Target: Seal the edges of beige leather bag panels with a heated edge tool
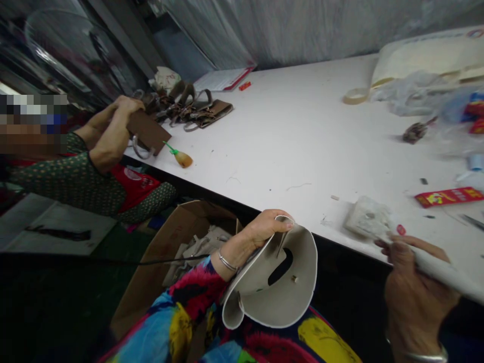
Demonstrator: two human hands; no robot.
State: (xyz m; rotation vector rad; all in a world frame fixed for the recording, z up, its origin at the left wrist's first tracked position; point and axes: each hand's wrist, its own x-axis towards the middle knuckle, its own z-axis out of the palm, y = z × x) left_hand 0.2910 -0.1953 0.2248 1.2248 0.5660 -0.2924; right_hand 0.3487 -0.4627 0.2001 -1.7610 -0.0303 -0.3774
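Note:
My left hand (270, 226) is closed on the upper edge of a pale grey-beige bag body (260, 305), which curls open over my lap. The bag piece has a dark oval cut-out and a small metal stud inside. On the right, my right hand (414, 290) is wrapped around a thick white rod-like tool (449, 275). Its tip points at a whitish translucent block (368, 217) lying near the table's front edge; whether the two touch, I cannot tell.
At the left a co-worker's hands (126, 113) hold a brown bag (149, 131). More brown bags (212, 113), a glue bottle (183, 159), a tape roll (355, 96) and a red packet (448, 196) lie on the white table (287, 136). A cardboard box (151, 267) stands below, holding beige pieces.

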